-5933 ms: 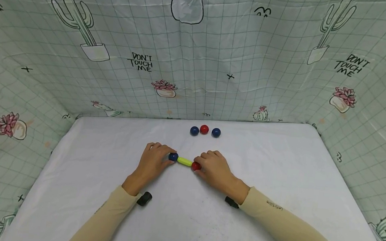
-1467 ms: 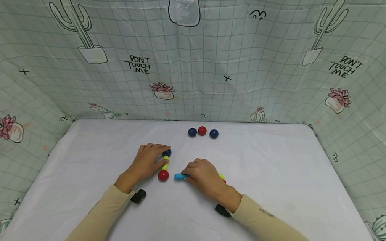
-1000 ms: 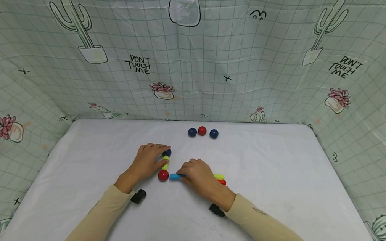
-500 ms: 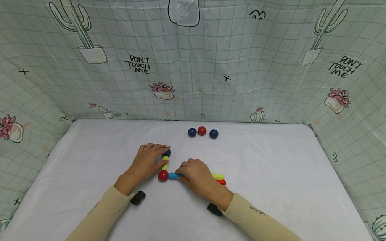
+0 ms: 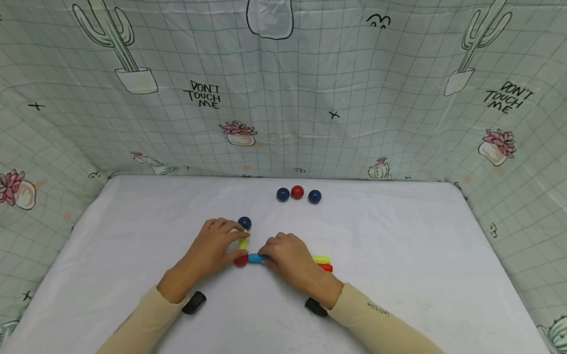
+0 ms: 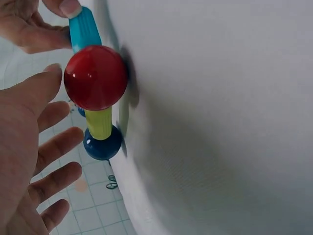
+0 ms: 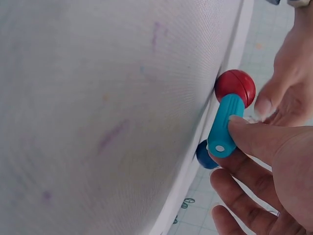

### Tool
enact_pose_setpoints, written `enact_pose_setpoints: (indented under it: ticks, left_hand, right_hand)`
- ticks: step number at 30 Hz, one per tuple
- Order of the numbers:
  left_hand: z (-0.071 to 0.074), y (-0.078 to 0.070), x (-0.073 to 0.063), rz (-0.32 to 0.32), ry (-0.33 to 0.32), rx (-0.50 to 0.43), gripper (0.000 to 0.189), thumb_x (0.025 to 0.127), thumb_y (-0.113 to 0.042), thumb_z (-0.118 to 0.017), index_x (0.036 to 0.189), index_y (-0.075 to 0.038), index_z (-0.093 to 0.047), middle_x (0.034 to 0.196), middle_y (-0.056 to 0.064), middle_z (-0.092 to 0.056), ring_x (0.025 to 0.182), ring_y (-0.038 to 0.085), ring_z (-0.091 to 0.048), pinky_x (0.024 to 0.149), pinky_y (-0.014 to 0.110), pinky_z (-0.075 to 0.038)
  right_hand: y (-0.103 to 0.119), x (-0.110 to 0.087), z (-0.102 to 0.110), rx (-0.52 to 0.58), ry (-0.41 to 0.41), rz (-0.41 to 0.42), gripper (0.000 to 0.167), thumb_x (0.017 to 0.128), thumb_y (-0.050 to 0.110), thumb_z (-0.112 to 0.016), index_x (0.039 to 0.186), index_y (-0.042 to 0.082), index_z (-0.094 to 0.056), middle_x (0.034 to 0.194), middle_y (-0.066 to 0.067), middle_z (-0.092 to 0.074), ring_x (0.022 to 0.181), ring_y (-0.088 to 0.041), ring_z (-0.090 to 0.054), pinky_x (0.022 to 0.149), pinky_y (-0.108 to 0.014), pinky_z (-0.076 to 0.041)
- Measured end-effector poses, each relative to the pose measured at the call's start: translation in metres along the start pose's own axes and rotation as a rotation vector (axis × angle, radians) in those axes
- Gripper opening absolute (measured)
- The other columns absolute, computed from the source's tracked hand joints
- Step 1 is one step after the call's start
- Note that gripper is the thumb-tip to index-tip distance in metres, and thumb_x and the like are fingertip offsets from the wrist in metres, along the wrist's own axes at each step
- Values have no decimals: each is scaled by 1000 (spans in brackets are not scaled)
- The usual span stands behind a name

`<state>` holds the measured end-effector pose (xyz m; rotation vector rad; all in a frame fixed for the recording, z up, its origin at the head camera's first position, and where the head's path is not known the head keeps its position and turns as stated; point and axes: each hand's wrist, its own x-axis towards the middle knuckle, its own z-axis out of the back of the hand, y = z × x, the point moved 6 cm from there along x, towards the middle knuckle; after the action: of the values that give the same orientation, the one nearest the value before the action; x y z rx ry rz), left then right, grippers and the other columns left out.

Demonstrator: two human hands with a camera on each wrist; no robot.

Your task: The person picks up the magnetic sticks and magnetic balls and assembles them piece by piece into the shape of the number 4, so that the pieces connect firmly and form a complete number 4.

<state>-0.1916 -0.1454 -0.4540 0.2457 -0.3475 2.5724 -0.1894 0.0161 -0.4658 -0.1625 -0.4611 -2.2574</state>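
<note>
Between the thumb and finger of the right hand (image 5: 288, 259), a blue stick (image 7: 226, 125) is pinched, its end set against a red ball (image 6: 95, 77); a gap was seen there one and a half seconds ago. Beside that ball, the left hand (image 5: 211, 246) is held with fingers spread, nothing gripped. Beyond its thumb, the red ball is joined by a yellow stick (image 6: 99, 123) to a blue ball (image 5: 244, 222), which was partly covered by the left fingertips half a second ago and is now uncovered. Behind the right hand, a loose yellow stick (image 5: 320, 259) and a red stick (image 5: 325, 268) are partly hidden. Well beyond both hands, a second red ball (image 5: 297, 192) is flanked by two more blue balls (image 5: 283, 194).
</note>
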Motion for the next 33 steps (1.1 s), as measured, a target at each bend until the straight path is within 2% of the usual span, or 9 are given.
enact_pose_setpoints:
  ticks: [6, 13, 19, 27, 33]
  left_hand:
    - [-1, -9, -10, -38, 8, 41, 33, 84, -33, -91, 112, -17, -82, 108, 2, -67, 104, 26, -60, 100, 52, -48]
    - [-3, -13, -14, -1, 44, 71, 27, 84, -34, -91, 102, -16, -84, 97, 0, -62, 94, 22, -57, 98, 48, -49]
    - [-3, -14, -16, 21, 38, 85, 26, 84, -34, -91, 103, -16, -84, 94, -2, -63, 92, 21, -58, 96, 46, -49]
    - [-2, -15, -17, 30, 17, 73, 26, 83, -31, -92, 102, -15, -85, 85, -3, -58, 87, 20, -56, 93, 45, -49]
    - [-3, -14, -17, 35, 8, 55, 25, 83, -30, -92, 102, -15, -84, 84, -3, -58, 86, 20, -57, 94, 46, -49]
  right_hand:
    - [0, 0, 2, 5, 2, -5, 15, 91, 17, -86, 105, 13, -84, 99, 2, -79, 91, -17, -68, 82, -30, -54]
    - [0, 0, 2, 2, 3, 2, 15, 91, 16, -86, 105, 13, -83, 99, 2, -79, 91, -17, -68, 82, -30, -55]
    - [1, 2, 1, 7, 4, -1, 16, 90, 16, -86, 106, 13, -83, 100, 2, -79, 91, -17, -68, 83, -31, -55]
    - [1, 2, 2, 16, 6, -7, 16, 90, 15, -86, 105, 13, -83, 99, 2, -79, 91, -17, -68, 82, -30, -54]
    - [-2, 2, 3, 16, 8, -8, 14, 92, 16, -84, 106, 13, -83, 101, 1, -79, 94, -18, -69, 83, -32, -55]
